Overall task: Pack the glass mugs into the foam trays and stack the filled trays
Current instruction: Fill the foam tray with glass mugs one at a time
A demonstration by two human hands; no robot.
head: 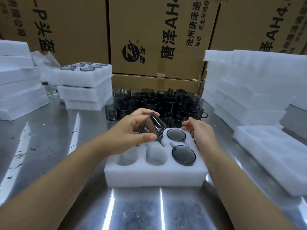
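Midway: the left hand [131, 130] grips a tilted mug [156, 124] above the tray [156, 178], whose two right pockets are filled. The right hand [201, 133] lies slack at its far edge, perhaps touching. Next, seat the mug in a free pocket.

Bench [49, 146]: scuffed shiny steel, lower frame | light: white streaks [162, 208] glinting off it | back: brown cardboard boxes [157, 30], black print, across the top
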